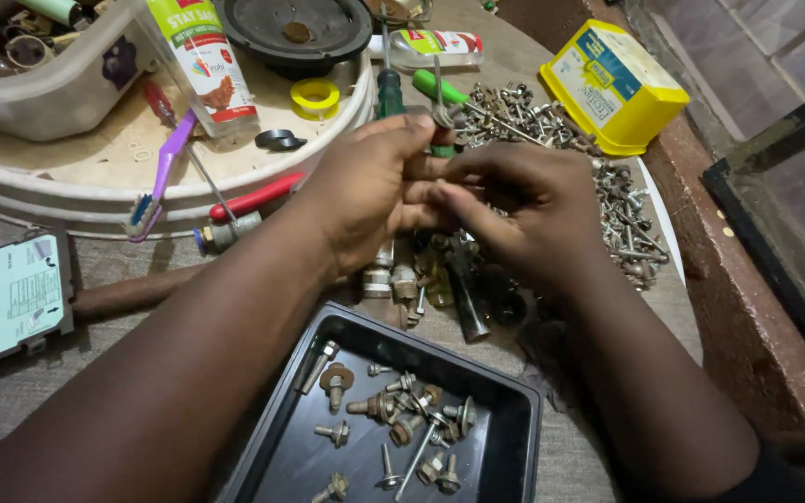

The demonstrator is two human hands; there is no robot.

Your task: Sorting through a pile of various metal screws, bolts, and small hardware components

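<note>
Two hands met above the bench centre: left hand (pixel 372 191) and right hand (pixel 514 200), fingers pinched round a small screw (pixel 440 114) w/ washer, held upright betw. fingertips. Black tray (pixel 514 401) of bolts lay below; screw pile (pixel 607 186) just right.

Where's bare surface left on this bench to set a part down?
Bare cloth shows between the white tray and the booklet, and right of the black tray toward the ledge. The black tray's left half is mostly free. Crowded: the screw pile by the yellow box, and the fittings under both hands.
</note>
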